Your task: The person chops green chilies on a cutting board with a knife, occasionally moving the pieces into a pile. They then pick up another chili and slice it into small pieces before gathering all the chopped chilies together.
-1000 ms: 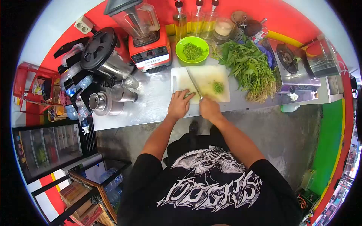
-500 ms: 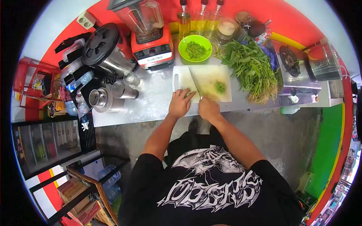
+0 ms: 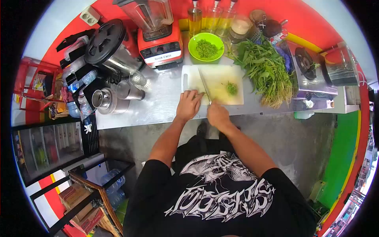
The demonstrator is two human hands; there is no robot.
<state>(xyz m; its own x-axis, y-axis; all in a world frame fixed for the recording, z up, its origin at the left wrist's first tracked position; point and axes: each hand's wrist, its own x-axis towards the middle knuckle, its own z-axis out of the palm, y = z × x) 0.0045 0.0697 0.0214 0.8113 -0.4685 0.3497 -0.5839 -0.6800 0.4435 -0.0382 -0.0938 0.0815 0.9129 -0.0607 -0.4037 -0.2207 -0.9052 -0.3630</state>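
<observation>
My right hand (image 3: 218,115) is wrapped round the handle of a knife (image 3: 204,83), whose blade lies across the white cutting board (image 3: 221,75) and points away from me. Just left of the blade, my left hand (image 3: 189,105) rests on the board's lower left part, its fingers pressed together on a small green piece that is mostly hidden. A little pile of chopped greens (image 3: 231,89) sits on the right half of the board. Behind the board, a bright green bowl (image 3: 192,46) holds more chopped greens (image 3: 206,49).
Leafy greens with roots (image 3: 268,71) lie right of the board, beside a stove (image 3: 306,79) with a pot (image 3: 341,71). A red blender (image 3: 162,51), oil bottles (image 3: 194,21) and a glass jar (image 3: 239,29) stand behind. Metal cups (image 3: 130,93) and a large lidded container (image 3: 118,51) are left.
The view has shifted slightly. My left hand's fingers have drawn closer together beside the blade. My right hand stays on the knife handle, with the blade still on the board.
</observation>
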